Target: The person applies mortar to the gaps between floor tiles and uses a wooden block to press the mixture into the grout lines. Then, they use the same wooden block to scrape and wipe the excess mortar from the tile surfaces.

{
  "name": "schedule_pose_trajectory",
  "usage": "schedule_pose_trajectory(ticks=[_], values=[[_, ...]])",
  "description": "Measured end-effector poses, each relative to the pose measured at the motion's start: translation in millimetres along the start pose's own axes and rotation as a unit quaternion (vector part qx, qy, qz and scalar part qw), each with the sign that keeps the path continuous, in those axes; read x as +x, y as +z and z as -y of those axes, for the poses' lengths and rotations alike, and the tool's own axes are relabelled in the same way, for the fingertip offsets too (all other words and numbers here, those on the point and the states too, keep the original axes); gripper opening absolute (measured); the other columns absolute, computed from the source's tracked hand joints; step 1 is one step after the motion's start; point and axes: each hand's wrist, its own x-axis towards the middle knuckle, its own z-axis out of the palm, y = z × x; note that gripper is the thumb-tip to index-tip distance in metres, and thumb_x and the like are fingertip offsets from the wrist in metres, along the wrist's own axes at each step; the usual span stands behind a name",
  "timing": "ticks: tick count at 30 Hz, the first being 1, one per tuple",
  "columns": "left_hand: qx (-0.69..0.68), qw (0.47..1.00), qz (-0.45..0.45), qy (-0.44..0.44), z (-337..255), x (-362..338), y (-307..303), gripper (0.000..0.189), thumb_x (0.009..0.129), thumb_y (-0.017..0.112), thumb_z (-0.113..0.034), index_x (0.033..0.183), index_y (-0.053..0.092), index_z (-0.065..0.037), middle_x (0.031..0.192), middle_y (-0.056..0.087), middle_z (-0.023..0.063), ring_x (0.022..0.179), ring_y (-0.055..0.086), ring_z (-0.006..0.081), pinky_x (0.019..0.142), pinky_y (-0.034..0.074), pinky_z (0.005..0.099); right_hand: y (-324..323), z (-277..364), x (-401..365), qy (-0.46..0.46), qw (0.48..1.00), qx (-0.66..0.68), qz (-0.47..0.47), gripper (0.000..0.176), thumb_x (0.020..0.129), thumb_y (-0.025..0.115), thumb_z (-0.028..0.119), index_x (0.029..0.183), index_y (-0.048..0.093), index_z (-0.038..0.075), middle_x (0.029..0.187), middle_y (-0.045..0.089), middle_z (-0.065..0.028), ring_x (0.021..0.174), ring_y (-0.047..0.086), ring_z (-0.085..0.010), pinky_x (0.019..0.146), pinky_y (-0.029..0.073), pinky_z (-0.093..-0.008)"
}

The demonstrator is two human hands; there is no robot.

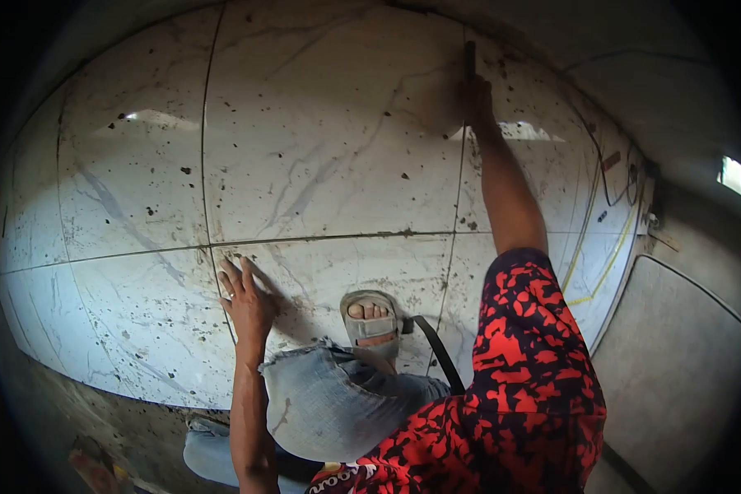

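Note:
My left hand (pixel 248 303) rests palm down on the marble-patterned floor tile (pixel 329 267), fingers spread, near a corner where several joints meet. A ring shows on one finger. Stretched far ahead, my right hand (pixel 477 100) is closed around a dark, narrow tool (pixel 470 58); its kind cannot be made out in the shadow. That hand is low over the tiles, at the joint (pixel 459 177) running away from me. Dark crumbs of dirt lie scattered over the tile surfaces.
My sandalled foot (pixel 370 317) stands on the tiles, beside a dark strap (pixel 438 354). At the right are a yellow tape or cord (pixel 589 295), a dark cable (pixel 605 185) and a small reddish object (pixel 611 160). A grey slab (pixel 675 370) lies at the lower right.

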Motion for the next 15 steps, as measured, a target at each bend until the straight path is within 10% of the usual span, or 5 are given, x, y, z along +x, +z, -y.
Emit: schedule_pose_trajectory(ticks=[1,15], values=[[-0.002,1.0,0.005,0.004,-1,-1,-2,0.098,0.064,0.076,-0.014,0.145,0.02,-0.011,0.152,0.006,0.0232,0.138,0.013,0.0449,0.098,0.025,0.0689,22,-14,-11,-0.085,0.986,-0.117,-0.083,0.031,0.085,0.051,0.019,0.105,0.049,-0.005,0.1,0.055,-0.0275,0.086,0.057,-0.0462,0.074,0.049,-0.0497],[0.012,1.0,-0.013,0.002,-1,-1,-4,0.107,0.062,0.082,-0.015,0.146,0.017,-0.017,0.153,0.005,0.0192,0.138,0.015,0.043,0.099,0.033,0.0623,-30,69,-323,0.138,0.981,0.135,-0.011,0.043,0.086,0.056,0.012,0.115,0.037,-0.013,0.111,0.041,-0.0327,0.107,0.041,-0.0484,0.092,0.035,-0.0508]])
